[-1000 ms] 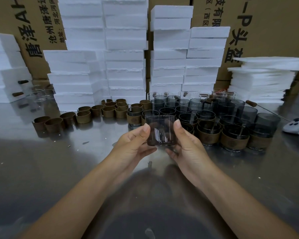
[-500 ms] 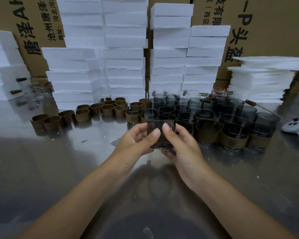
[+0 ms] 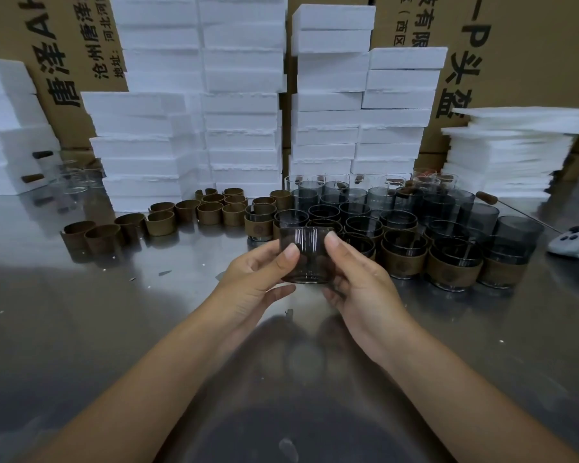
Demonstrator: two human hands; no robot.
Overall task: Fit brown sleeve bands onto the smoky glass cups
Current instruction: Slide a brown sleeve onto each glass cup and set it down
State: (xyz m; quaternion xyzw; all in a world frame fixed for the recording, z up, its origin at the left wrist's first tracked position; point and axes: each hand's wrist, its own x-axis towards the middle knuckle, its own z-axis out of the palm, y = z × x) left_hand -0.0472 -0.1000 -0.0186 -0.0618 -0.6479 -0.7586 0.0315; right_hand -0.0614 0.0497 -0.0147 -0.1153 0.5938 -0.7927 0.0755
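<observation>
The thumbs have parted; left hand point(image 3: 258, 279) and right hand point(image 3: 360, 282) pinch 1 smoky cylindrical glass cup point(image 3: 306, 259) by its sidewalls; it is probably slick, rigid and breakable.

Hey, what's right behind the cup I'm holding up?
Behind the held cup, gripped by the left hand and right hand, stand rows of smoky cups, the front ones wearing brown bands. The cup and hands cover the nearest ones' lower parts.
</observation>
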